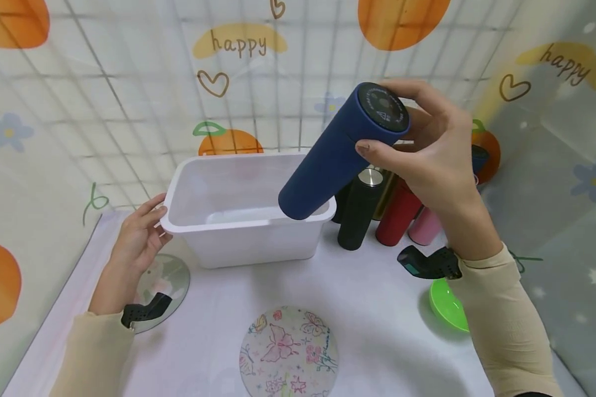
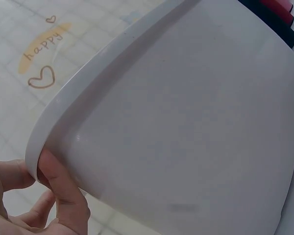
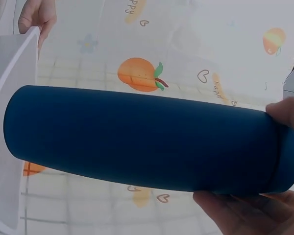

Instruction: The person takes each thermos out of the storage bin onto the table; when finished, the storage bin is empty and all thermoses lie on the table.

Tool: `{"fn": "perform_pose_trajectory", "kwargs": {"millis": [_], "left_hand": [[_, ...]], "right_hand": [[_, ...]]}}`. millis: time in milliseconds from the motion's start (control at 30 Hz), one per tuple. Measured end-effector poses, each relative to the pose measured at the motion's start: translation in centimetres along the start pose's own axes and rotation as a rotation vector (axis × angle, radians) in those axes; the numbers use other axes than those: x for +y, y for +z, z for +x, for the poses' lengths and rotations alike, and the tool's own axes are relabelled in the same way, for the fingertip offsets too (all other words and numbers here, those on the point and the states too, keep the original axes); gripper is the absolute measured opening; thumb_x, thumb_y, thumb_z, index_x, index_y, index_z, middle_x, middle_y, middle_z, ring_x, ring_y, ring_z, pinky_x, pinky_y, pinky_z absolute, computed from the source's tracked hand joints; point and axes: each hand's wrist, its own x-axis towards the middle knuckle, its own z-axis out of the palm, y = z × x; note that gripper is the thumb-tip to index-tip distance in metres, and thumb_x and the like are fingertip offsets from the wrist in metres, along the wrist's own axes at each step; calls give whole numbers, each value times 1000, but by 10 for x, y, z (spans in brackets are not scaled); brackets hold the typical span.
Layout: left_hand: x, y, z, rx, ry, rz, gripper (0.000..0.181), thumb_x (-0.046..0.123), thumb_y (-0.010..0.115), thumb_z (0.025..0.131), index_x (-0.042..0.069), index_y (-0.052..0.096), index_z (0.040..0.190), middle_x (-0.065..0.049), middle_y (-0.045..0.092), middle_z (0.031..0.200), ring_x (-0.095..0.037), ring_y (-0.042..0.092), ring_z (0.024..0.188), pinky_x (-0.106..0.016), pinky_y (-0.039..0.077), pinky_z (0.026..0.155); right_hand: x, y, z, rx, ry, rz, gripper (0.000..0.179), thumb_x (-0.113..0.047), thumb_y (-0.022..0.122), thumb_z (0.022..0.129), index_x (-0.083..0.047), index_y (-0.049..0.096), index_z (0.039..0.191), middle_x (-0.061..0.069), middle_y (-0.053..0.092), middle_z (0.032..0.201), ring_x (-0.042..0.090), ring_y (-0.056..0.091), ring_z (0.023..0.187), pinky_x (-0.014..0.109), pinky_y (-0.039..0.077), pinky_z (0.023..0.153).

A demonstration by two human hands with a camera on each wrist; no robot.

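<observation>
My right hand (image 1: pixel 432 143) grips a blue thermos bottle (image 1: pixel 328 154) near its black-topped lid, thumb on one side and fingers round the other. The bottle is tilted, its base lower and to the left, overlapping the right end of a white plastic bin (image 1: pixel 248 242) in the head view. In the right wrist view the bottle (image 3: pixel 142 139) lies across the picture, with the bin wall (image 3: pixel 10 98) beside its base. My left hand (image 1: pixel 139 237) pinches the bin's left rim, as the left wrist view shows with fingers (image 2: pixel 63 186) at the lip. The visible inside of the bin holds nothing.
Right of the bin stand a black bottle (image 1: pixel 360 212), a red bottle (image 1: pixel 397 218) and a pink bottle (image 1: pixel 425 227), among others partly hidden. A green bowl (image 1: pixel 447 309) sits by my right forearm. Two round mats, one with butterflies (image 1: pixel 288 353), one greyish (image 1: pixel 176 275), lie in front.
</observation>
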Motion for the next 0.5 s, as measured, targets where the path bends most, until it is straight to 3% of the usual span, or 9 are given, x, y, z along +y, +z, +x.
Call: {"fn": "perform_pose_trajectory", "kwargs": {"millis": [100,367,500], "left_hand": [[3,2,1,9,-2,18,39,1,57,100,8,51,138,-6,66,111,-18,64,86,-27,54,65],[3,2,1,30,-13,44,41,3,61,99,9,51,139,-6,64,116,-18,64,88,-27,54,65],[4,0,0,21,-13,31,38,2,59,100,9,53,136,-6,65,113,-18,64,87,-27,53,65]], "right_hand": [[-7,-5,-7,25,-14,-8,51,12,78,73,1,67,122,25,69,107,33,69,90,34,59,72],[-18,-23,-30,78,88,47,57,21,76,69,7,64,123,22,69,102,31,68,84,27,57,69],[-15,-34,-42,83,97,28,58,23,75,68,10,62,124,23,68,100,29,67,81,27,57,69]]}}
